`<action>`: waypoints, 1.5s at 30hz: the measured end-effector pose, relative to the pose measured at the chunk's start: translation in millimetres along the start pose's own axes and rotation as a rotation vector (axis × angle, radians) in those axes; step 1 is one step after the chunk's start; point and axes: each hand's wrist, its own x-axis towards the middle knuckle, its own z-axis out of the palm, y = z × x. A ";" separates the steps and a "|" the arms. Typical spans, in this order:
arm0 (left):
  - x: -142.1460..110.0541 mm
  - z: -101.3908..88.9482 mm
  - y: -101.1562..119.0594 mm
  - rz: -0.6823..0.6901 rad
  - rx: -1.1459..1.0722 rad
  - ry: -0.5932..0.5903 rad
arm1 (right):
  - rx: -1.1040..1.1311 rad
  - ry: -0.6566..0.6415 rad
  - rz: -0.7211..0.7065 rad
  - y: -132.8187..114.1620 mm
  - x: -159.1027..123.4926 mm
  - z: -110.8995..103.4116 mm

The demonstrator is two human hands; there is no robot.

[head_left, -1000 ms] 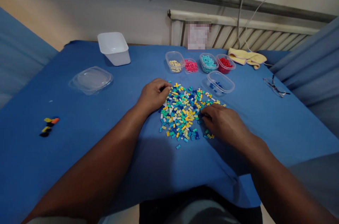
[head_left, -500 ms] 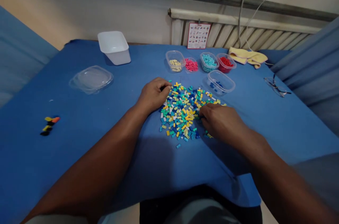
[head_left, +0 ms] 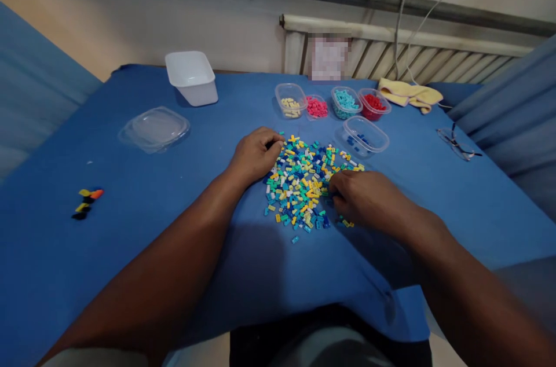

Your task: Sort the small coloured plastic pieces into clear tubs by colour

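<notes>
A pile of small yellow, teal, blue and white bricks (head_left: 299, 182) lies on the blue tablecloth (head_left: 182, 205). My left hand (head_left: 254, 154) rests at the pile's left edge, fingers curled under in a loose fist; whether it holds bricks is hidden. My right hand (head_left: 367, 199) sits at the pile's right edge, fingers bent down and pinched among the bricks. Behind the pile stand small clear tubs: one with yellow bricks (head_left: 290, 102), one with pink (head_left: 317, 107), one with teal (head_left: 345, 102), one with red (head_left: 372, 103), and a nearer tub with a few blue bricks (head_left: 362, 136).
A white bin (head_left: 191, 77) stands at the back left, a clear lid (head_left: 154, 129) in front of it. A few yellow, black and orange pieces (head_left: 87, 204) lie at the left. Glasses (head_left: 458, 144) and a yellow cloth (head_left: 406, 94) lie at the right. A radiator runs behind.
My right hand has edged slightly left into the pile's right side. My left hand has stayed put. The view has shifted a little.
</notes>
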 end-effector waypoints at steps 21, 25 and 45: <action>1.0 -2.7 3.0 -0.006 0.001 -0.008 | 0.376 0.533 0.037 75.6 -47.9 66.8; 1.2 -3.0 3.6 -0.012 0.017 -0.003 | 0.297 0.396 -0.073 46.6 -39.6 93.2; -4.7 -4.8 4.8 -0.034 -0.016 -0.021 | 0.547 1.379 0.608 190.8 30.8 54.6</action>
